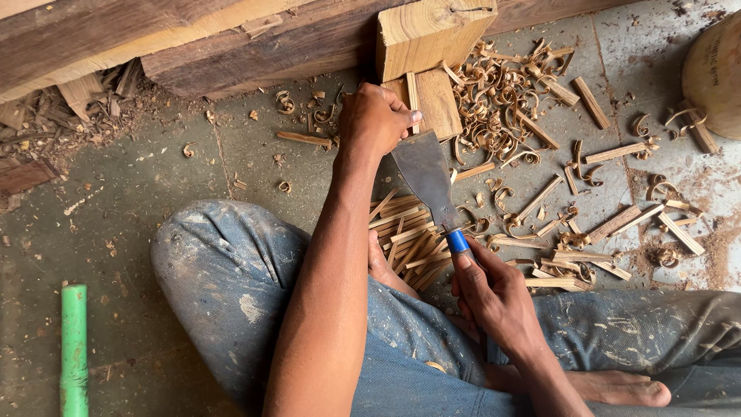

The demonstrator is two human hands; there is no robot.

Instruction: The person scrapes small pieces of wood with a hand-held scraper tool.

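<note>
Right now my right hand is clenched around the blue-collared handle of a broad flat blade, while my left hand closes on a small wood piece propped against the squared block. Judging by the pile of split sticks by my knee and the curled shavings scattered on the floor, plenty is already cut; this piece remains whole.
</note>
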